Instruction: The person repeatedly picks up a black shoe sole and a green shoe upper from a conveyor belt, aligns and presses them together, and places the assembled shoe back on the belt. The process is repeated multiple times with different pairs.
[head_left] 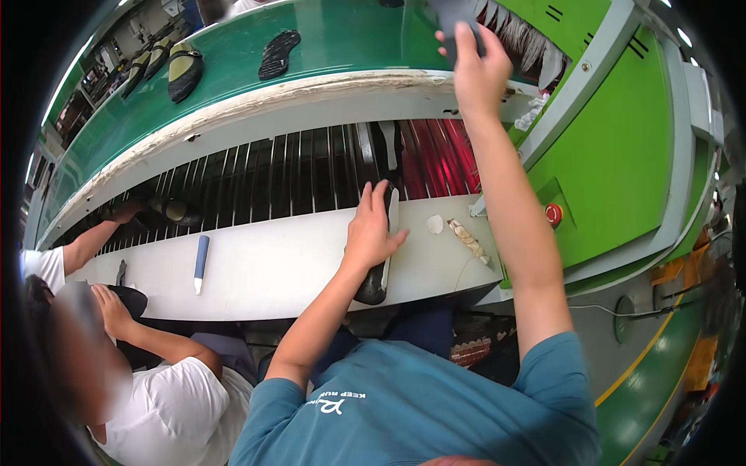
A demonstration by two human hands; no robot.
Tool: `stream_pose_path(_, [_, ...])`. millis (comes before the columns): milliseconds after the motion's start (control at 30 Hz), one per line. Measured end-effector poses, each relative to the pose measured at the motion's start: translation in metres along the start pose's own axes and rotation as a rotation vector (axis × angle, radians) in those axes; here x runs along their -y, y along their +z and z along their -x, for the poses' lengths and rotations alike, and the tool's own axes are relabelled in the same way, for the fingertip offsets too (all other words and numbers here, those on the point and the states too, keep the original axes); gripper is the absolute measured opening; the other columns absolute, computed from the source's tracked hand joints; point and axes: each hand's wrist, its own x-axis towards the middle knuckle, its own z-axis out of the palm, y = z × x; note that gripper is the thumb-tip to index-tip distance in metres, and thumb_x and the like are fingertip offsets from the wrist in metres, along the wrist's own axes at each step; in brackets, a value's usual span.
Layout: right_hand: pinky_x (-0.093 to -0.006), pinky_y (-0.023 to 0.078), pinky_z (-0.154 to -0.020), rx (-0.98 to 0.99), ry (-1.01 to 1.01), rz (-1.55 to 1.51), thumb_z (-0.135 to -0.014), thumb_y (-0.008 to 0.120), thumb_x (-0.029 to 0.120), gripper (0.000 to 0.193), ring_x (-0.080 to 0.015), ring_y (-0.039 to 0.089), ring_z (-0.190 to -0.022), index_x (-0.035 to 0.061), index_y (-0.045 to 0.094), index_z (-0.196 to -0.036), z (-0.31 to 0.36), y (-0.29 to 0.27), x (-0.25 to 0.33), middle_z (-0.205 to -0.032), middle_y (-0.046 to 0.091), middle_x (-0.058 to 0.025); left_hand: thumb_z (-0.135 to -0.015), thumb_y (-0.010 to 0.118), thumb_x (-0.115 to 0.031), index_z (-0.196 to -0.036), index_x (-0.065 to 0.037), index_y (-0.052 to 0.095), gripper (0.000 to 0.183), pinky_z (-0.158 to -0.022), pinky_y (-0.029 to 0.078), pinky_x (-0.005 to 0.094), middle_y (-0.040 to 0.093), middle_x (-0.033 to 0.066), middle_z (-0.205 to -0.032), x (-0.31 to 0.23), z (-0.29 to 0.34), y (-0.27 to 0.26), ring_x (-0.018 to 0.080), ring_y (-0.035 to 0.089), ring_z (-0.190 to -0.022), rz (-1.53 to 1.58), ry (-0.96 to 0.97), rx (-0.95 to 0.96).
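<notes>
At the top right, my right hand (pixel 480 74) is raised over the green belt, with fingers and thumb closed round a dark grey flat piece (pixel 458 15), blurred and cut by the frame's edge. My left hand (pixel 371 233) lies with fingers spread on a black shoe sole (pixel 374 286) with a pale edge, which rests on the white ledge (pixel 291 264). Part of that sole is hidden under the hand. Just beyond it, a black and grey shoe part (pixel 386 147) lies across the metal rods (pixel 311 171). A sole (pixel 278 56) sits farther back on the belt.
Close on the right stands a green machine (pixel 622 163) with a red button (pixel 553 215) and a fringed opening (pixel 528 39). A blue-and-white marker (pixel 201 264) lies on the ledge. A co-worker in white (pixel 175 404) sits at my left. Shoes (pixel 185 71) stand far left.
</notes>
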Motion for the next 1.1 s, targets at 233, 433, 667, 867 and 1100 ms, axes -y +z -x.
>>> stream_pose_path(233, [-0.0342,0.063,-0.082,0.144,0.424,-0.193,-0.106,0.076,0.011,0.034,-0.0196,0.078,-0.091,0.0000,0.056,-0.131,0.120,-0.056,0.077,-0.104,0.078,-0.0139,-0.085,0.086,-0.013,-0.159,-0.004,0.051,0.083,-0.120,0.049,0.0426,0.071,0.0212,-0.140,0.019,-0.011,-0.017,0.0313,0.067,-0.135,0.560,0.042,0.010])
stream_pose_path(433, [-0.0362,0.058,-0.083,0.118,0.421,-0.203,-0.111,0.062,0.015,0.033,-0.0216,0.072,-0.088,0.0006,0.049,-0.138,0.226,-0.069,0.099,-0.101,0.071,-0.0138,-0.094,0.080,-0.004,-0.146,0.003,0.064,0.054,-0.102,0.058,0.0331,0.080,0.0150,-0.128,-0.047,0.026,-0.086,0.0167,0.074,-0.113,0.867,0.163,-0.186])
stream_pose_path(667, [-0.0369,0.060,-0.078,0.170,0.635,-0.350,-0.116,0.058,0.021,0.030,-0.0242,0.073,-0.085,-0.0022,0.059,-0.136,0.295,-0.068,0.098,-0.111,0.072,-0.0173,-0.095,0.078,-0.006,-0.138,0.002,0.070,0.044,-0.104,0.058,0.0363,0.080,0.0172,-0.123,-0.049,0.056,-0.095,0.0219,0.075,-0.115,0.855,0.237,-0.156])
stream_pose_path(867, [-0.0355,0.062,-0.076,0.246,0.642,-0.356,-0.114,0.063,0.024,0.033,-0.0232,0.074,-0.086,-0.0027,0.060,-0.134,0.315,-0.062,0.101,-0.113,0.073,-0.0186,-0.102,0.071,-0.018,-0.136,0.004,0.070,0.041,-0.103,0.059,0.0381,0.080,0.0190,-0.119,-0.055,0.058,-0.100,0.0244,0.076,-0.113,0.879,0.269,-0.156])
stream_pose_path(1100, [-0.0343,0.061,-0.082,0.253,0.738,-0.269,-0.110,0.069,0.023,0.033,-0.0184,0.073,-0.092,-0.0041,0.065,-0.127,0.334,-0.073,0.097,-0.114,0.074,-0.0140,-0.101,0.071,-0.030,-0.131,0.007,0.072,0.048,-0.101,0.059,0.0381,0.079,0.0199,-0.119,-0.055,0.059,-0.101,0.0247,0.076,-0.110,0.847,0.204,-0.154])
